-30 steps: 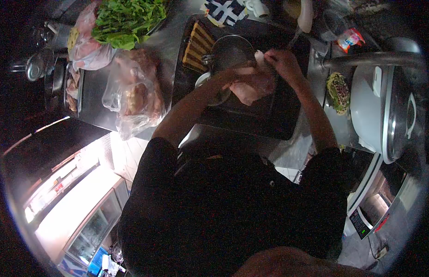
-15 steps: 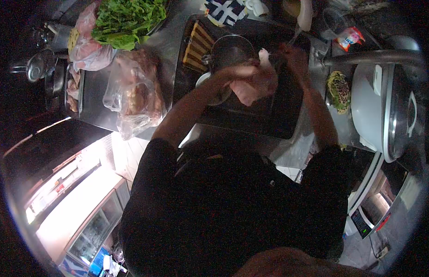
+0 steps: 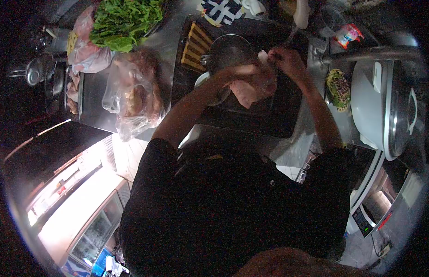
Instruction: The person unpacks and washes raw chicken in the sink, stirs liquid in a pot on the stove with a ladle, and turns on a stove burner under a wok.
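Note:
A pale pink piece of raw meat, looking like a chicken leg (image 3: 253, 92), hangs over the dark sink (image 3: 288, 108). My left hand (image 3: 246, 72) is closed around its upper left side, the fingers partly hidden in shadow. At the leg's narrow whitish end is my right hand (image 3: 287, 61), its fingers curled together and their tips against that end. Behind my left hand, a round metal pot or bowl (image 3: 230, 48) sits in the sink, with a pale round dish (image 3: 202, 79) partly covered by my forearm.
A striped rack (image 3: 197, 46) stands in the sink's far left corner. Left are a clear bag of raw meat (image 3: 133, 92) and leafy greens (image 3: 126, 23). At right are a tap (image 3: 362, 57), half a cabbage (image 3: 338, 90) and a large white lidded pot (image 3: 373, 106).
My right hand has moved left, from apart to touching the whitish end of the chicken leg. My left hand holds the leg in nearly the same place.

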A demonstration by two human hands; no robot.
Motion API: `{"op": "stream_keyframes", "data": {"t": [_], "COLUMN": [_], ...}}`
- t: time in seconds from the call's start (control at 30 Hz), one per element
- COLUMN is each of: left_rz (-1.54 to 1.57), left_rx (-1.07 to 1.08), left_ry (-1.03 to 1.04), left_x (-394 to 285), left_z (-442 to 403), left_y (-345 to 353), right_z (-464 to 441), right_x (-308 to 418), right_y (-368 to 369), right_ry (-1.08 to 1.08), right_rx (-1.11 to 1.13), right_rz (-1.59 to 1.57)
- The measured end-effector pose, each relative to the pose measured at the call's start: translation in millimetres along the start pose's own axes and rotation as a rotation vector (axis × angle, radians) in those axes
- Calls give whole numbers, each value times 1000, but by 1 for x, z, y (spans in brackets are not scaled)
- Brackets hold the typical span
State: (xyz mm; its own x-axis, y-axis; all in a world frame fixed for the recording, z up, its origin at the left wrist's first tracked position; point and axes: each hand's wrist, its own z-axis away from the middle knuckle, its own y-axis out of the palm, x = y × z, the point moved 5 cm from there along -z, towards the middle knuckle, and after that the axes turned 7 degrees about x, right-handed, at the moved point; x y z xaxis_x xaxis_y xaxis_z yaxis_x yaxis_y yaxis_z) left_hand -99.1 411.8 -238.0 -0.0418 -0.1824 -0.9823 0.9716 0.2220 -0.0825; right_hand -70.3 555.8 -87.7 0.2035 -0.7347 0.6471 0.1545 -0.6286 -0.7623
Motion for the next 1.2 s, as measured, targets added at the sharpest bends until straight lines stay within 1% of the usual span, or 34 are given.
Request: {"op": "stream_keyframes", "data": {"t": [0.13, 0.23, 0.33, 0.47, 0.5, 0.57, 0.6, 0.63, 0.67, 0.73, 0.8, 0.83, 0.9, 0.93, 1.03, 1.13, 1.2], "left_rz": [-5, -8, -23, -75, -115, -296, -520, -564, -607, -692, -778, -417, -216, -204, -229, -318, -389], "left_rx": [1, -1, -9, -38, -48, -34, 26, 16, 5, -20, -43, -6, -19, -23, -46, -76, -106], "left_ry": [4, 8, 23, 60, 96, 247, 421, 397, 369, 310, 249, 34, -56, -34, 65, 216, 326], "left_x": [0, 1, 4, 18, 25, 39, 36, 43, 50, 39, 20, 6, 4, 4, 12, 21, 26], "left_z": [-1, -2, -2, 3, 3, 1, -4, -6, -7, -1, 5, 5, 7, 7, 5, 3, 3], "left_y": [-2, -2, -3, -7, -9, -3, 10, 9, 9, 9, 9, 4, 2, 2, -1, -1, 0], "right_z": [-1, -1, 0, 7, 6, 6, 6, 4, 4, 2, 2, 2, 2, 1, -2, -3, -4], "right_x": [6, 16, 23, -52, -65, -73, -69, -66, -59, -16, -2, 5, 26, 33, 35, 42, 31], "right_y": [-3, -8, -10, 4, 5, 12, 15, 16, 14, 3, -2, -4, -9, -12, -10, -12, -6], "right_ry": [3, -45, -2, 182, 201, 223, 225, 222, 204, 163, -5, -87, -62, -49, 11, -12, -14], "right_rx": [7, -14, 18, -58, -51, 53, 144, 232, 171, 53, -18, -54, -75, -85, -7, 12, 25], "right_rz": [37, 39, 11, 70, 119, 227, 290, 355, 274, 109, -3, -59, -22, -3, 72, 120, 208]}}
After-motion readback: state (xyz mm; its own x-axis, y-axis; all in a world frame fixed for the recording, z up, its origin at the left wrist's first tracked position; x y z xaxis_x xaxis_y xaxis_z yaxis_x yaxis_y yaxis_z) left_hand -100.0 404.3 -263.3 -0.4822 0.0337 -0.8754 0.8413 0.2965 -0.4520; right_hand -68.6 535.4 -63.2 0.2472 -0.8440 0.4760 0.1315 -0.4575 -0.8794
